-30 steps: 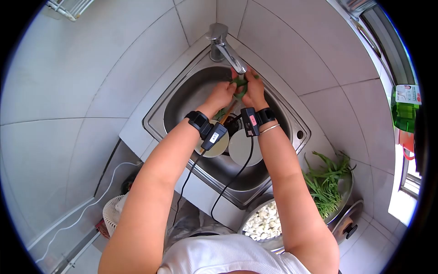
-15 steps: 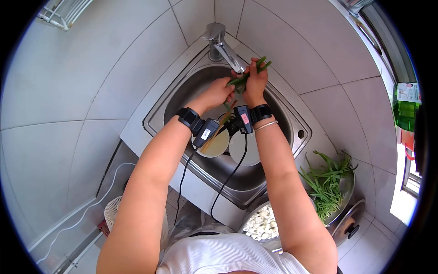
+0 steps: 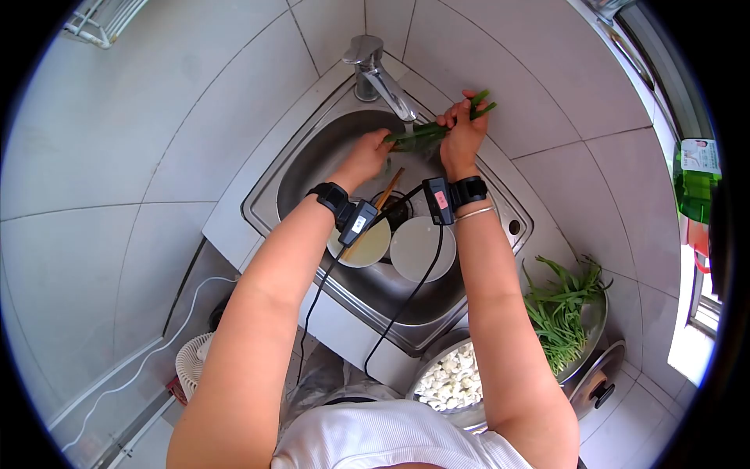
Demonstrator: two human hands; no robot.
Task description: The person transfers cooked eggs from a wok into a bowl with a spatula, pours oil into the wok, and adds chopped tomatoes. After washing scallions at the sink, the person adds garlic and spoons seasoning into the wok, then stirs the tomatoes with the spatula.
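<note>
A bunch of long green leafy stalks [image 3: 426,134] is stretched below the tap [image 3: 389,87], over the steel sink [image 3: 308,148]. My left hand [image 3: 366,159] is closed round its left end. My right hand [image 3: 464,134] grips the other end, near the sink's right rim, with green tips poking out past the fingers. What looks like water falls from the spout onto the stalks. Beneath my hands, two pale bowls lie in the basin: a left bowl [image 3: 373,248] with wooden chopsticks [image 3: 388,190] across it, and a right bowl [image 3: 423,248].
To the right of the sink, a metal pan holds more long green leaves [image 3: 564,309], and a lid [image 3: 598,383] leans beside it. A bowl of chopped white pieces [image 3: 451,381] stands near my body. Tiled walls [image 3: 500,70] close in behind the sink. Black cables hang from both wrist devices.
My right hand has moved right and my left hand slightly left, so they are farther apart. The green stalks now show stretched between them, and more of the right bowl is visible.
</note>
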